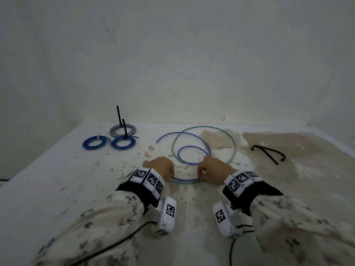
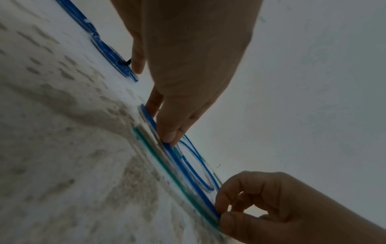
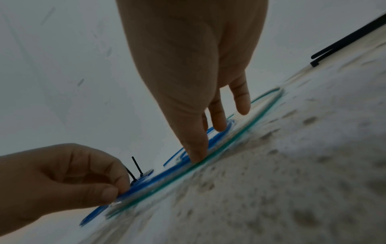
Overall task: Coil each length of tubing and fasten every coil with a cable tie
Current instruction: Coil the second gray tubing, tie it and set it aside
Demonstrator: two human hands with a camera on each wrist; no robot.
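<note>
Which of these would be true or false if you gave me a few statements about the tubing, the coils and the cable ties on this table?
1. Both hands pinch the loose blue tubing. True.
2. The left hand holds a cable tie. False: it holds tubing.
3. Three finished coils lie far left. True.
4. The green tubing is tightly coiled and tied. False: it lies in a wide loose loop.
5. Spare black cable ties lie to the right. True.

The right hand grips near the table's front.
</note>
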